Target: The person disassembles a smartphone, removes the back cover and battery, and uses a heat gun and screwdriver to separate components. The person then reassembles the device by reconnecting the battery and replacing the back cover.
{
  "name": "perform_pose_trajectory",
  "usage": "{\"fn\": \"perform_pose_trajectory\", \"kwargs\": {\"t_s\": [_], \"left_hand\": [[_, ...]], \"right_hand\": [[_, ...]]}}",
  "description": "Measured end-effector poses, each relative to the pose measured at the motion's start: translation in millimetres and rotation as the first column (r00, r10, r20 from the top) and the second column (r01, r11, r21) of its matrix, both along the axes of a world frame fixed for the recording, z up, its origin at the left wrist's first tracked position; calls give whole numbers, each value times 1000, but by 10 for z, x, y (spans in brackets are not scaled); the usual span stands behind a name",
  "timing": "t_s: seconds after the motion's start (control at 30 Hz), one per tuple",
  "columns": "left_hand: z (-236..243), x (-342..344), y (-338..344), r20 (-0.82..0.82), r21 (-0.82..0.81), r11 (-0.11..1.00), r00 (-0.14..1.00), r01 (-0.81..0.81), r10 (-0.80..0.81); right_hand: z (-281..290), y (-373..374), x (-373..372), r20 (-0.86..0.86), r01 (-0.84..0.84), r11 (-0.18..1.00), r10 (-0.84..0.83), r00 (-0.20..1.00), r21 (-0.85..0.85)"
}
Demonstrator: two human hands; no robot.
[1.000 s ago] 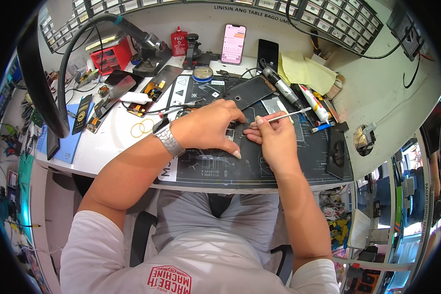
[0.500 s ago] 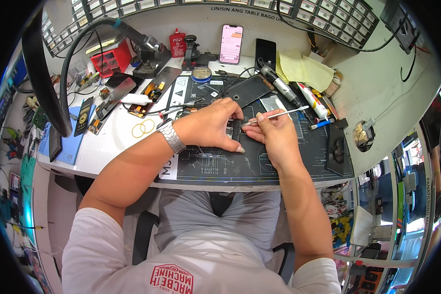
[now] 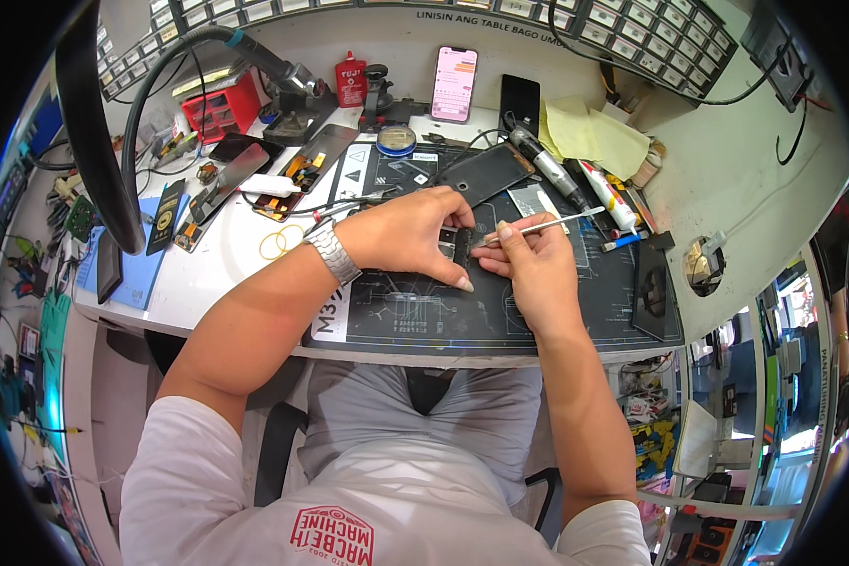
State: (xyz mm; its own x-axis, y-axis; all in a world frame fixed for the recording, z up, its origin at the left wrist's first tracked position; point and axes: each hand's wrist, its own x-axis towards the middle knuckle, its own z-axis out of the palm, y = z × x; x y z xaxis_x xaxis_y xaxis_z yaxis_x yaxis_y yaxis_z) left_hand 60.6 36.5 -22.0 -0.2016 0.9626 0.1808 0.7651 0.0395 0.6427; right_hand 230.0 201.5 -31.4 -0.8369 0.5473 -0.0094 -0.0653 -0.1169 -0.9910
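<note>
My left hand (image 3: 407, 231), with a metal watch (image 3: 331, 255) at its wrist, is closed around the edges of a dark phone body (image 3: 456, 247) on the black work mat (image 3: 396, 316). Thumb and fingers grip its near and far sides; the palm hides most of it. In my right hand (image 3: 542, 274) a slim silver metal tool (image 3: 575, 217) is pinched between thumb and fingers. Its flattened upper end points to the right. The lower tip is at the right edge of the phone body; whether it touches is too small to tell.
Behind my hands lies a dark phone panel (image 3: 486, 174). A pen-shaped silver tool (image 3: 549, 170) and a white tube (image 3: 608, 198) are to the right. A lit phone (image 3: 455, 85) stands at the back. Phone parts (image 3: 222, 184) and rubber bands (image 3: 281, 242) lie left.
The silver tool has shifted and tilted slightly in my right hand. My left hand keeps its hold on the phone body. The whole view has moved a little.
</note>
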Motion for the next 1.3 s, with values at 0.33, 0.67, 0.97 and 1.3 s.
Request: {"fn": "perform_pose_trajectory", "kwargs": {"t_s": [0.33, 0.67, 0.97, 1.3], "left_hand": [[13, -15, -7, 51, 8, 1000, 999, -9, 9], [149, -103, -75, 197, -9, 999, 980, 37, -35], [118, -78, -49, -147, 4, 986, 976, 165, -163], [123, -207, -69, -6, 99, 995, 1000, -21, 22]], "right_hand": [[-57, -29, -7, 40, -26, 995, 22, 999, 93], [-35, -24, -2, 77, -9, 995, 1, 997, 100], [-24, -55, 8, 76, -18, 990, 7, 997, 138], [-31, -60, 5, 77, -19, 987, 7, 997, 163]]}}
